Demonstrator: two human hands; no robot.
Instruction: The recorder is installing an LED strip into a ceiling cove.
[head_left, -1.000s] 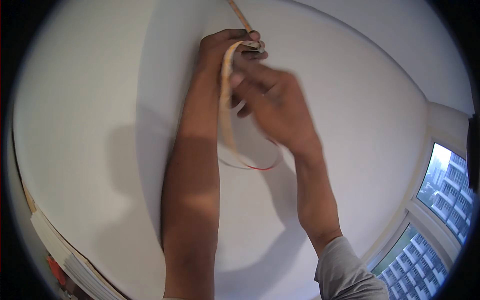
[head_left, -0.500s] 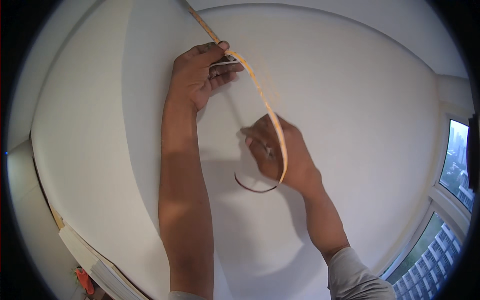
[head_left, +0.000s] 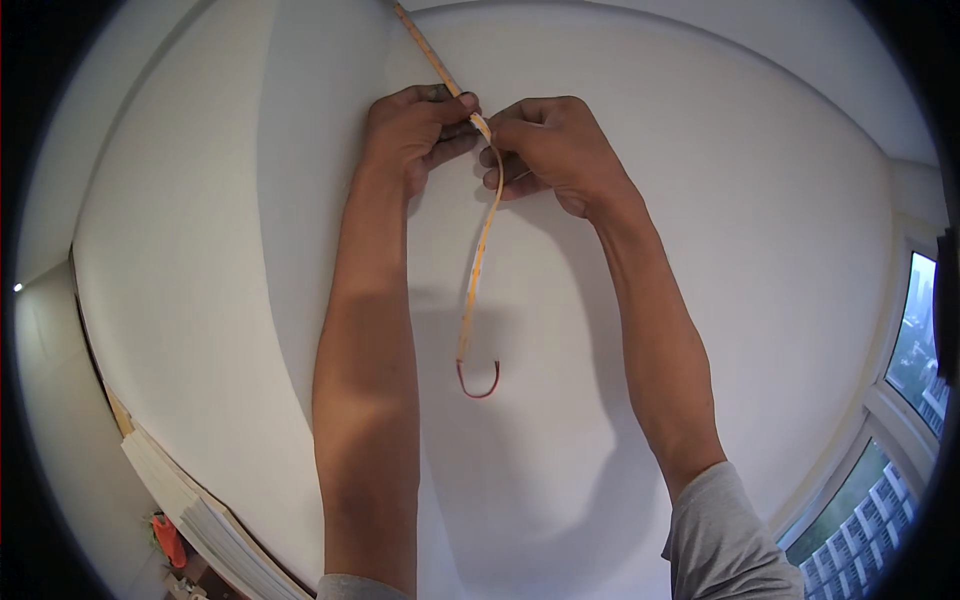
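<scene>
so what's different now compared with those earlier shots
The right hand has moved up beside the left hand, to the LED strip; whether it pinches it is hard to tell. The strip's free length, bowed out to the right half a second ago, now hangs down further left, its red wire lead curling at the bottom. The left hand still grips the strip.

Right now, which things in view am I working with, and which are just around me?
In use:
- yellow strip, pinched in your left hand, with your right hand at it
- thin reddish wire at its lower end

Just around:
- pale stacked boards, lower left
- orange-red item beside them
- window, right
</scene>
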